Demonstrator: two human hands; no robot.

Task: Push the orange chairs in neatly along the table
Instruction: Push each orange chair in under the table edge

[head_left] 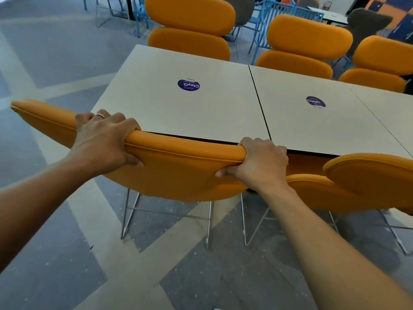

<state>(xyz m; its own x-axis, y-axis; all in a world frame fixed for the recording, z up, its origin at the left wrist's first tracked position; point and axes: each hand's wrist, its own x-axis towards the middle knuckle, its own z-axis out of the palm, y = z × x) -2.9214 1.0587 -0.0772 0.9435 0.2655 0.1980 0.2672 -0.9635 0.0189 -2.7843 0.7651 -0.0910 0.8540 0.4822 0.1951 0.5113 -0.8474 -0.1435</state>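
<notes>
Both hands gripping orange chair (178,171), padded back

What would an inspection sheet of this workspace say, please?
Surface: white table, panels butted together, a purple sticker on each of two.
Job's things: near orange chair with its backrest at the table edge; neighbouring orange chair to its right; three far orange chairs opposite.
Clutter: nothing seen.
Grippers: left hand and right hand both grip the near chair's backrest top.
Cables: nothing seen.
Surroundings: blue chairs, grey patterned floor.
</notes>
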